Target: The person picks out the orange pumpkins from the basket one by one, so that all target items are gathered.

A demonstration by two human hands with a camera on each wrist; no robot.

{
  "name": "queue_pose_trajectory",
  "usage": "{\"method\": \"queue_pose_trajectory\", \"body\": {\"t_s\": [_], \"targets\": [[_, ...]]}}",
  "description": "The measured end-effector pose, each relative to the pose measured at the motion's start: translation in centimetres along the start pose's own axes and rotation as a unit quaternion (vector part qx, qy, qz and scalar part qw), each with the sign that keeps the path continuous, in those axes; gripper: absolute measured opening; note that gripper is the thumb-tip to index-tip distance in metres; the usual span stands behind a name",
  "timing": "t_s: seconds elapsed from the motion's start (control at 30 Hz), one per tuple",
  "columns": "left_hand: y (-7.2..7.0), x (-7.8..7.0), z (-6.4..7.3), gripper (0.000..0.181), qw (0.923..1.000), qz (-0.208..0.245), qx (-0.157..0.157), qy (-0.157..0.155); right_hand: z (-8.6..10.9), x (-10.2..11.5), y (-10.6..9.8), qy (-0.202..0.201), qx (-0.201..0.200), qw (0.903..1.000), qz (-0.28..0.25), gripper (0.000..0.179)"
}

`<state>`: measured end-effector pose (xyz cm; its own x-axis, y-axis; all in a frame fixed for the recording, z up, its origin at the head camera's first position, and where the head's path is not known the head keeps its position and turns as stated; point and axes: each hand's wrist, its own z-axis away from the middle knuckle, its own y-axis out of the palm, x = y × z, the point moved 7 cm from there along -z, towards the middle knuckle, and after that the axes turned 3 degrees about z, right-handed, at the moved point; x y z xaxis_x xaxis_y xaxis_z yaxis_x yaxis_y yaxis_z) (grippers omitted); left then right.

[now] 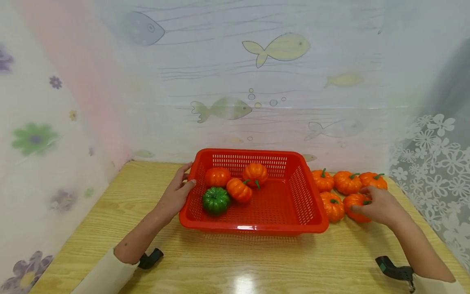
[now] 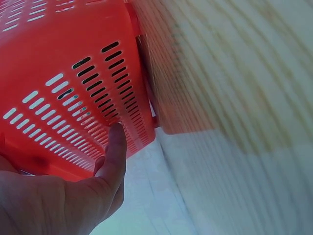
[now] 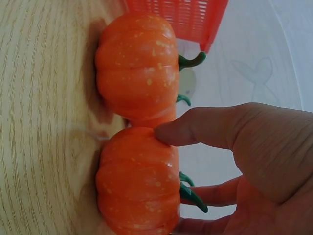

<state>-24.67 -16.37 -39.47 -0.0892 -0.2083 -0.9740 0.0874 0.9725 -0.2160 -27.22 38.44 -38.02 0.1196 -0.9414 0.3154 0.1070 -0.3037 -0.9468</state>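
Note:
A red plastic basket (image 1: 253,226) stands mid-table, holding several toy pumpkins: orange ones and a green pumpkin (image 1: 216,201). My left hand (image 1: 177,197) holds the basket's left side, thumb at the rim. In the left wrist view a fingertip (image 2: 116,131) lies against the slotted outer wall. To the right of the basket, my right hand (image 1: 378,205) grips an orange pumpkin (image 3: 139,183) from above. Its thumb (image 3: 168,133) presses the side nearest the neighbouring pumpkin (image 3: 139,68), while the other fingers reach past the green stem and are partly hidden.
Several more orange pumpkins, such as the back one (image 1: 346,182), sit in two rows close beside the basket's right wall. A patterned curtain (image 1: 220,73) hangs behind the wooden table (image 1: 205,265). Bare wood lies in front of the basket.

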Motion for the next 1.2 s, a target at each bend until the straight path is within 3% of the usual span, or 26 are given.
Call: {"method": "queue_pose_trajectory", "body": {"t_s": [0.33, 0.57, 0.87, 1.2], "targets": [[0.1, 0.1, 0.0, 0.063, 1.0, 0.0, 0.0, -0.001, 0.3, 0.3, -0.5, 0.011, 0.005, 0.9999, 0.004, 0.074], [0.1, -0.1, 0.0, 0.064, 1.0, -0.001, -0.001, 0.001, 0.9, 1.7, -1.7, -0.011, -0.049, 0.9987, -0.01, 0.066], [0.2, 0.0, 0.0, 0.064, 1.0, -0.003, 0.0, 0.004, 2.1, 5.0, -2.8, -0.037, -0.11, 0.9927, -0.033, 0.057], [0.2, 0.2, 0.0, 0.062, 1.0, -0.006, -0.002, 0.005, 3.8, 10.3, -3.3, -0.081, -0.155, 0.981, -0.084, 0.043]]}}
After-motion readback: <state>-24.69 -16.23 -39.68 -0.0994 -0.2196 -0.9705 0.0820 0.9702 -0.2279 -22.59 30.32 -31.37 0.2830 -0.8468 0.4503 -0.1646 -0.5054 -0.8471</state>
